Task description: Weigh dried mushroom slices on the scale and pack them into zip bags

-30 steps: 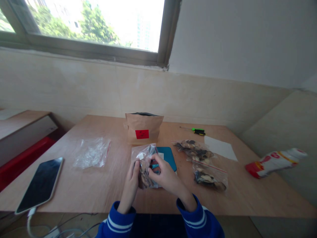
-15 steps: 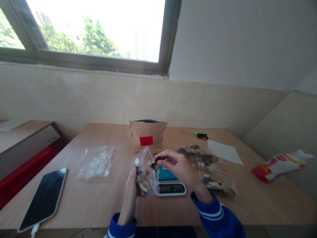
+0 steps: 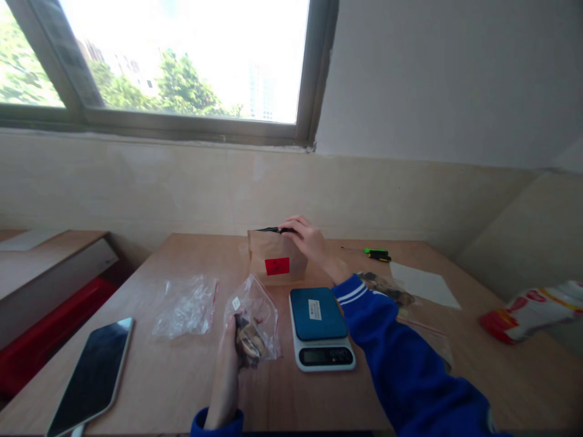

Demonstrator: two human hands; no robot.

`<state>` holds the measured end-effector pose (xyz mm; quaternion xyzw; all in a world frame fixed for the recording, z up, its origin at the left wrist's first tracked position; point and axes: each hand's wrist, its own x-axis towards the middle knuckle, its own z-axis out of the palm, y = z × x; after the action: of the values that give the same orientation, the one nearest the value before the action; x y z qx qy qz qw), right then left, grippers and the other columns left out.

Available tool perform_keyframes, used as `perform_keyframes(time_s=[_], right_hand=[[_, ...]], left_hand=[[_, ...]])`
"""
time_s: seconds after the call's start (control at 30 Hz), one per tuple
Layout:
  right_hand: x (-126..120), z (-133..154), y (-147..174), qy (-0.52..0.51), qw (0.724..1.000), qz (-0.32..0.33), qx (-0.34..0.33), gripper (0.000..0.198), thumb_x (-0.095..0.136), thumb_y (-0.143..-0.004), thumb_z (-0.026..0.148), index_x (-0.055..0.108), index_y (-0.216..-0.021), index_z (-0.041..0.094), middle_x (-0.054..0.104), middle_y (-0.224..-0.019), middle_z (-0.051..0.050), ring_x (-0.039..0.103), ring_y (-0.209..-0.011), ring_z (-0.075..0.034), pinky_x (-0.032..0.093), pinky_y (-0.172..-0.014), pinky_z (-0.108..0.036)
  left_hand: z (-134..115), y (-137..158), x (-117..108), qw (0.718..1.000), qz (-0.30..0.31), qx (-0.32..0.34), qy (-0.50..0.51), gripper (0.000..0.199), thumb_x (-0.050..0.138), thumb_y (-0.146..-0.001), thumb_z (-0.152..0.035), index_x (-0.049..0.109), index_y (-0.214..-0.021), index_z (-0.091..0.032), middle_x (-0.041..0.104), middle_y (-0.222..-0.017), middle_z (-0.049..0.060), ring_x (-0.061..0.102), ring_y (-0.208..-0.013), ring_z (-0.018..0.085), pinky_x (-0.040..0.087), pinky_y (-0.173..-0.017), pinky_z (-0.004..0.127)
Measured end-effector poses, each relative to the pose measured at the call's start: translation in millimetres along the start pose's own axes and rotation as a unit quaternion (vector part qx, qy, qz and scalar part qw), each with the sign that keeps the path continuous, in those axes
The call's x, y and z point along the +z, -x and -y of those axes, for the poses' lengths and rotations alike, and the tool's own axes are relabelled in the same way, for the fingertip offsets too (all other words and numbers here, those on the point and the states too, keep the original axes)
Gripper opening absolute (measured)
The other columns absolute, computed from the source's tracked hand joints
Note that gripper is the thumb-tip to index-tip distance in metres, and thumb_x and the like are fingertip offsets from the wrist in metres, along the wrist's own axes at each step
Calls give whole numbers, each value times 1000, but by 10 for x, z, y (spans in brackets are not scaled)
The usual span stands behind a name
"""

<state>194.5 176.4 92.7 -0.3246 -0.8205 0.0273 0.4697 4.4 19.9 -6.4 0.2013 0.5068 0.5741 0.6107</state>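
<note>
- Near left, your left grip (image 3: 229, 347) clasps a red-edged clear plastic bag (image 3: 260, 300) of brown dried slices (image 3: 249, 340); if it's unsealed, a tilt could spill them.
- Farther, your right grip (image 3: 304, 235) touches the brown paper pouch (image 3: 279, 249) up top, its hold unclear; a knock could topple the pouch.
- The light-brown wooden tabletop (image 3: 182, 379) ends at a beige wall (image 3: 218, 188) under a grey-framed window (image 3: 204, 67).

The upright brown pouch (image 3: 257, 258) looks like matt paper; the clear bag (image 3: 265, 304) of rough brown slices (image 3: 250, 341) is glossy, creased plastic; the flat tan tabletop (image 3: 159, 388) looks like smooth wood.
</note>
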Motion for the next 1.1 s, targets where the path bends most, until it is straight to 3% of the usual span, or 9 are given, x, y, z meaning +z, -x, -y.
perform_keyframes(time_s=[0.2, 0.37, 0.6, 0.73, 0.93, 1.1], right_hand=[[-3, 75, 244, 49, 996, 21, -77, 19, 47, -97, 22, 60, -110, 18, 64, -106, -9, 61, -103, -19, 51, -93, -35], [-40, 150, 440, 147, 976, 24, -161, 23, 47, -96, 20, 57, -116, 17, 67, -106, -11, 63, -102, -21, 54, -90, -36], [-12, 171, 610, 189, 953, 32, -234, 20, 50, -91, 14, 63, -106, 17, 71, -97, -8, 61, -111, -22, 55, -93, -36], [-1, 247, 592, 191, 963, 37, -185, 16, 48, -91, 18, 64, -92, 17, 70, -100, -10, 57, -115, -24, 53, -95, -40], [-6, 384, 476, 163, 980, 57, -93, 24, 41, -94, 15, 61, -106, 14, 65, -108, -13, 58, -108, -24, 50, -97, -42], [7, 501, 464, 102, 994, 6, -29, 28, 42, -92, 12, 55, -116, 18, 59, -120, -13, 53, -116, -24, 44, -101, -45]], left_hand=[[39, -46, -45, 1000, 11, -10, -14, 68, 64, -65, -69, 66, -104, -14, 73, -69, 9, 63, -49, 17, 34, -36, 20], [56, -39, -63, 999, 5, 5, -32, 79, 63, -63, -74, 61, -116, -15, 74, -76, 8, 66, -56, 18, 36, -36, 20], [5, 37, -22, 999, 2, 8, -41, 64, 56, -74, -69, 62, -110, -16, 75, -87, 9, 69, -64, 19, 44, -42, 22], [13, 30, -42, 999, 3, 11, -41, 64, 55, -76, -68, 61, -115, -18, 75, -89, 8, 70, -68, 21, 48, -47, 24], [50, 22, -44, 999, 13, 14, -32, 75, 59, -70, -71, 58, -124, -18, 75, -88, 8, 71, -77, 24, 52, -53, 27], [55, 61, 16, 999, 35, 18, -1, 83, 64, -65, -72, 56, -127, -18, 75, -92, 9, 70, -94, 29, 57, -66, 33]])
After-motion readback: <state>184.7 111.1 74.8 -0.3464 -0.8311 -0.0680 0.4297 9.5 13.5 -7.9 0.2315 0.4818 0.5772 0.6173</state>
